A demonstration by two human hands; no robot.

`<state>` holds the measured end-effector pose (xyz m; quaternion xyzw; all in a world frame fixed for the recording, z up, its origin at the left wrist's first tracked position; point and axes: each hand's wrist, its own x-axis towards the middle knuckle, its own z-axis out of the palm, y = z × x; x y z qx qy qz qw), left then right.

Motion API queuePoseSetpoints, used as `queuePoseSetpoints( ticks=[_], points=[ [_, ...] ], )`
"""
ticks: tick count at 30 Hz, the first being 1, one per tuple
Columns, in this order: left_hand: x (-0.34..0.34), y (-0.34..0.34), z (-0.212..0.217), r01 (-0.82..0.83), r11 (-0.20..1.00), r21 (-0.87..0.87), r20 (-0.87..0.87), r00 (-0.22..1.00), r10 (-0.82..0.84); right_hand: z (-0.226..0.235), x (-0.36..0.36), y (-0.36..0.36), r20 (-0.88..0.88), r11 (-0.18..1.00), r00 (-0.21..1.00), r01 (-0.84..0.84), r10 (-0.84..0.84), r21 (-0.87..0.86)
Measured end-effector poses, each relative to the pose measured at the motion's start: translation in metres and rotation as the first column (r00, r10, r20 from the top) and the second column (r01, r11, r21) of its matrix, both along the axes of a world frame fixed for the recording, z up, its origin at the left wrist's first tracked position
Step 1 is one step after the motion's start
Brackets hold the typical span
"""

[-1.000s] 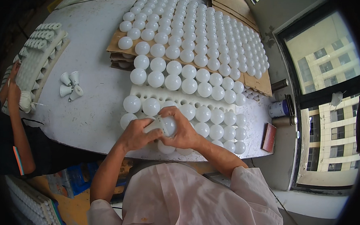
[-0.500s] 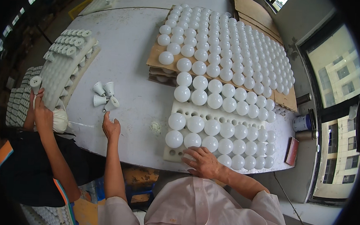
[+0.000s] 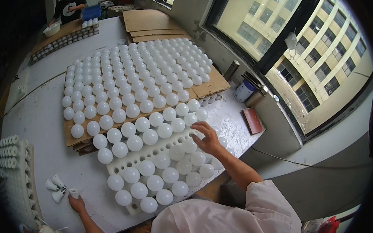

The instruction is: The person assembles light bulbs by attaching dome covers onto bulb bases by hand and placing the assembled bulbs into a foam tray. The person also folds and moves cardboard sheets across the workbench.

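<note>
My left hand (image 3: 77, 203), at the lower left, has its fingers closed on a white cone-shaped bulb housing (image 3: 73, 192). Beside it, several similar housings (image 3: 57, 195) lie in a small cluster on the table. My right hand (image 3: 209, 139) hovers over the right part of a white foam tray (image 3: 122, 165), thumb and forefinger apart with nothing visible between them. Round white bulb covers (image 3: 154, 182) sit in rows on this tray, and an uncovered row of holes runs along its middle. Some covers are hidden behind my right hand and forearm.
Many more white covers stand on stacked cardboard (image 3: 209, 82) beyond the tray. At left is a foam rack (image 3: 17, 188) of housings. A blue-and-white can (image 3: 246, 91), metal flasks and a red box (image 3: 252, 121) stand by the window. Another person (image 3: 70, 7) is at the far left.
My view has swung to the right. My right hand has moved from the tray's near edge toward the far right of its hole row. My left hand has closed on a housing by the cluster.
</note>
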<state>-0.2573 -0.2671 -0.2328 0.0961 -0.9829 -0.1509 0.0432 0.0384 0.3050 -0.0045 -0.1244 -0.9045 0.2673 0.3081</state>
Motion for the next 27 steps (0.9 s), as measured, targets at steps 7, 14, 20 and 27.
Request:
queuePoseSetpoints(
  ticks=[7,14,20,27],
  points=[
    [0.083,0.034,0.026,-0.244,0.661,0.71,0.049,0.953,0.299,-0.019,-0.067,0.151,0.234,0.973,0.95,0.225,-0.206,-0.057],
    [0.195,0.065,0.115,-0.161,-0.156,0.975,0.206,0.916,0.344,-0.032,-0.141,0.202,0.596,0.986,0.787,0.101,-0.159,0.13],
    [0.239,0.103,0.164,-0.044,-0.089,0.995,0.049,0.998,0.049,-0.008,-0.099,0.208,0.161,0.735,0.985,0.063,0.064,-0.675],
    [0.227,0.247,0.231,0.033,0.062,0.998,0.018,0.726,-0.687,-0.005,-0.023,0.106,-0.22,0.286,0.836,-0.401,0.503,-0.87]
  ],
)
